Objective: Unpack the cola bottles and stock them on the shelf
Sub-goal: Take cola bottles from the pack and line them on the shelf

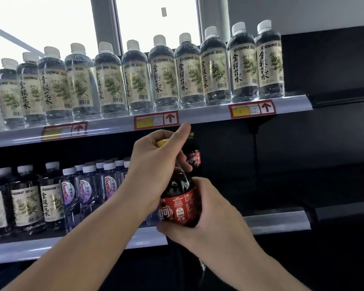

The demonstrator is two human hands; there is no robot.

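Both hands on one cola bottle [180, 203], frame center, before the lower shelf [277, 222]: left hand [158, 164] grips neck/cap, right hand [210, 215] wraps label. Second cola [194, 158] shelved behind.

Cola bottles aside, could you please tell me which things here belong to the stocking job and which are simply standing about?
Job:
held cola bottle
left hand
right hand
cola bottle on the shelf
middle shelf

Standing about:
honeysuckle water bottles
purple-label water bottles
price tags
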